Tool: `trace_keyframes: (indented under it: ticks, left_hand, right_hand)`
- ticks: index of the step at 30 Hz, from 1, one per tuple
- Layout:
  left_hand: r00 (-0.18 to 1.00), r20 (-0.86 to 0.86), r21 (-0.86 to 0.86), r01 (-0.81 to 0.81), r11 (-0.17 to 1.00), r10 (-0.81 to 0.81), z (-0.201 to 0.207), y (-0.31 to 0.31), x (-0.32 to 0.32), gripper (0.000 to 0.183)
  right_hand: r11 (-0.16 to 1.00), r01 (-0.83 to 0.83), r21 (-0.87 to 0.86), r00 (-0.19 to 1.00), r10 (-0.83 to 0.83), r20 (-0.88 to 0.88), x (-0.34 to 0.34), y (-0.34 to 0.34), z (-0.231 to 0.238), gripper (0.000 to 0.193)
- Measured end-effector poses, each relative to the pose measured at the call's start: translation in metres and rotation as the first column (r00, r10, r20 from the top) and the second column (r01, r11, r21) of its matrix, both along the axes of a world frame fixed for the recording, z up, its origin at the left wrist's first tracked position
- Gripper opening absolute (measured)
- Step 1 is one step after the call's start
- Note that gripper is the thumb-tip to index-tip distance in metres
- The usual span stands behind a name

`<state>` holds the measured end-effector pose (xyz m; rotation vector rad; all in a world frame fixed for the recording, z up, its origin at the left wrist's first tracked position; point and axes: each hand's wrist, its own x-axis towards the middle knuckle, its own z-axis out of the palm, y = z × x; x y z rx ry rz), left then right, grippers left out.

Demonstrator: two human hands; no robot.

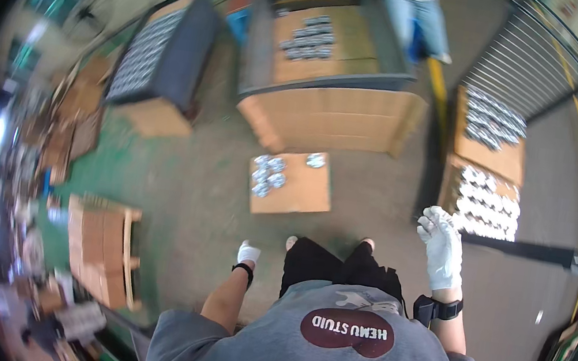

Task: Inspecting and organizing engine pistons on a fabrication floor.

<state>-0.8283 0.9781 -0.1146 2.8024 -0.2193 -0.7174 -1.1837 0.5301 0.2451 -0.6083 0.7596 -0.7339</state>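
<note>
My right hand, in a white glove, is raised at the right beside a dark metal bar. Its fingers are loosely bent and slightly apart, with nothing visible in them. Just beyond it, shiny silver metal parts sit in rows on cardboard. My left hand, also white-gloved, hangs low near my left leg; its fingers are too small and blurred to read. On the floor ahead lies a cardboard sheet, bearing several silver parts at its left and one at its far right corner.
A large dark-framed bin with a cardboard front stands ahead, silver parts inside. Left of it is another dark bin of parts. Stacked cardboard boxes stand at the left. A barred metal panel rises far right. Another person stands beyond the bin.
</note>
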Motion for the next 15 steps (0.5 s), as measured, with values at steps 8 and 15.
trace_keyframes:
  ticks: [8, 15]
  left_hand:
    - [0.960, -0.071, -0.108, -0.276, 0.955, 0.270, 0.035, 0.123, -0.024, 0.051]
    - [0.777, -0.326, 0.342, 0.628, 0.699, -0.539, 0.003, 0.329, 0.052, 0.032]
  right_hand:
    - [0.847, -0.531, -0.004, 0.842, 0.527, -0.120, 0.264, 0.153, -0.031, 0.024]
    - [0.550, -0.835, 0.013, 0.542, 0.828, -0.145, 0.438, 0.293, -0.028, 0.025]
